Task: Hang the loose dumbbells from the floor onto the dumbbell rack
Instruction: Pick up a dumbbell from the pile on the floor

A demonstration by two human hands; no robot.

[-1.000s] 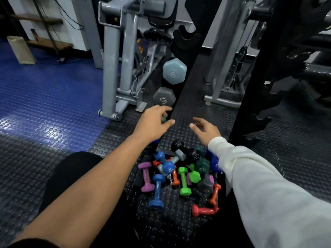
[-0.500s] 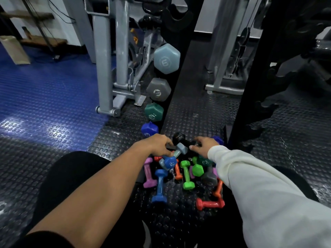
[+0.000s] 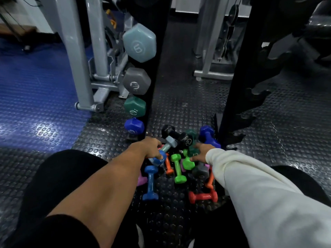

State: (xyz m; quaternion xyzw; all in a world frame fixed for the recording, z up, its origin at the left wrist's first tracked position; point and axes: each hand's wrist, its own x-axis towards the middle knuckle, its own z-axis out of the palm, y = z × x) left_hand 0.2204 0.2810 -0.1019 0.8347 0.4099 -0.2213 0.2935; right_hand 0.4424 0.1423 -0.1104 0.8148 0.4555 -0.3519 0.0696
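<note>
At lower centre, our left hand (image 3: 149,149) grips a pale grey-blue hexagonal dumbbell (image 3: 165,148); our right hand (image 3: 200,153), fingers spread open, touches a bright green dumbbell (image 3: 188,162).

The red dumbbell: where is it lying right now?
In the head view the red dumbbell lies on the black studded floor at the near right edge of the pile, just below an orange dumbbell, beside the white sleeve.

Both arms stretched forward and down, bare left hand (image 3: 149,149) fingers curled under, sleeved right hand (image 3: 201,152) fingers spread, relaxed
</note>
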